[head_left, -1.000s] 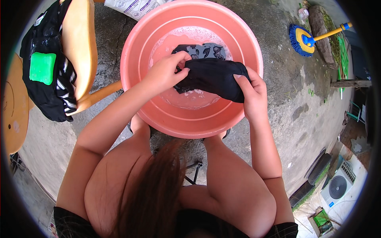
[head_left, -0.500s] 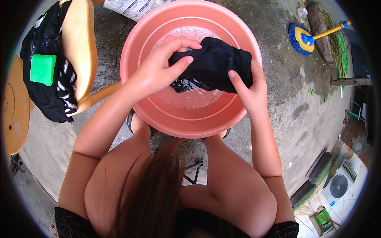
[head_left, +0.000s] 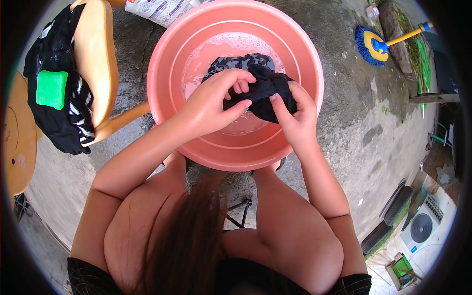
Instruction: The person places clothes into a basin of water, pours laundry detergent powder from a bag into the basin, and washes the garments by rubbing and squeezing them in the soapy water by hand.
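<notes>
A wet black cloth garment (head_left: 265, 91) hangs over the pink basin (head_left: 162, 83), its patterned far part lying in the soapy water (head_left: 196, 54). My right hand (head_left: 301, 115) grips the garment's right side, thumb on top and fingers behind it. At the garment's left edge is my left hand (head_left: 219, 101), fingers loosely curled and thumb apart from them; no firm hold shows. What the cloth's folds cover cannot be seen.
On the left, a tan wooden-looking chair (head_left: 98, 59) carries black clothes (head_left: 59, 123) with a green soap bar (head_left: 51, 90) on them. A white printed bag (head_left: 162, 11) lies behind the basin. A blue-and-yellow brush (head_left: 372, 46) rests on the concrete at far right.
Both hands have shifted a little; the garment has dropped lower and its far part now spreads in the water. My left hand's thumb and fingers have loosened from its edge.
</notes>
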`<state>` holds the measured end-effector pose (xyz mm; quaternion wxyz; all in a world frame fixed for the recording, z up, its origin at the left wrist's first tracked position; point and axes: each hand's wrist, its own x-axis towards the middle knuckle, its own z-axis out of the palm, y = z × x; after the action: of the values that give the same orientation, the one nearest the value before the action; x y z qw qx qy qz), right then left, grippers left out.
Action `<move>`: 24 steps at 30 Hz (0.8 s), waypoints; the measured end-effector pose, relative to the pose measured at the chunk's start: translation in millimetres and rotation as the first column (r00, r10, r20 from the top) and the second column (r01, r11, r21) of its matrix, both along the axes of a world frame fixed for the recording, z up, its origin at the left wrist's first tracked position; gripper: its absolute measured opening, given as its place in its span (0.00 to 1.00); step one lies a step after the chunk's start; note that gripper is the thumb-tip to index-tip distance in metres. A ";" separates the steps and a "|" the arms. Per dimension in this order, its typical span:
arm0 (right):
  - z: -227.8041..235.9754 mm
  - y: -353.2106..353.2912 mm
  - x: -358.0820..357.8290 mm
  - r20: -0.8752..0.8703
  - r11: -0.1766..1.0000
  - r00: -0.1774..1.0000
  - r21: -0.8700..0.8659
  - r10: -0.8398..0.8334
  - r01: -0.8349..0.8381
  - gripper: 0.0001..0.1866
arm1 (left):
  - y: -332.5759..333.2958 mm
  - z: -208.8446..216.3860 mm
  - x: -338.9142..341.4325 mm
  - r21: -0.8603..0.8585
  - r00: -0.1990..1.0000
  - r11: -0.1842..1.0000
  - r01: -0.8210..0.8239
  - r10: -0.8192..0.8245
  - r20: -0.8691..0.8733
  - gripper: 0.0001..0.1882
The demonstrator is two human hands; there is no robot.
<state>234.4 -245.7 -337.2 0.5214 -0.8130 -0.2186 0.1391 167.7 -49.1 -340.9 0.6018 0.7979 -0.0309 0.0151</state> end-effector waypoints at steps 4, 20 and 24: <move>-0.7 -4.7 -0.6 -0.242 0.970 0.966 0.198 -0.094 0.144 0.06 | 3.7 -27.9 -6.6 -0.009 0.980 1.000 0.021 -0.023 -0.197 0.12; -2.1 7.3 -5.9 -0.495 0.966 0.861 0.257 0.122 0.010 0.15 | -4.7 -30.4 -8.9 -0.311 0.966 0.950 0.041 -0.118 -0.231 0.09; -9.8 4.3 -4.3 -0.432 0.983 0.896 0.185 0.099 -0.019 0.16 | -0.1 -25.5 -8.3 -0.430 0.925 0.902 -0.030 -0.137 -0.354 0.08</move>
<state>230.1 -241.4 -347.0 0.6226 -0.7043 -0.1313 0.3147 159.4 -49.2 -366.4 0.7567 0.6332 0.0666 -0.1483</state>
